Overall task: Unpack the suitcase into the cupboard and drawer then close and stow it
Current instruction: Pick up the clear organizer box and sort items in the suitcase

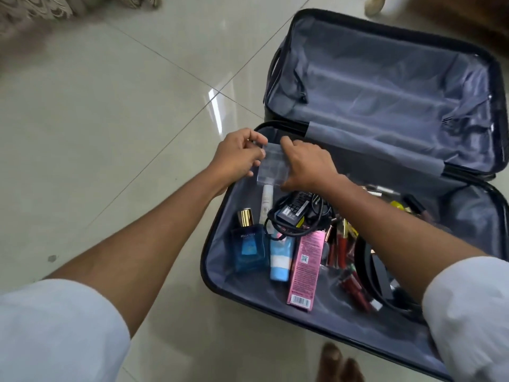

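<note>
This looks like a room in a home. The floor [110,106] is laid with large glossy pale tiles, a fringe of patterned cloth [35,9] hangs at the top left corner, and a bare foot [341,362] stands on the tiles at the bottom edge. An open suitcase [468,150] lies on the floor holding personal things: a perfume bottle [248,244], a blue tube [279,260], a pink box [304,266] and a charger [293,210].

Both hands, left hand [238,155] and right hand [305,168], are gripping a clear plastic case [272,164]. They are holding it over the open suitcase [468,216].
</note>
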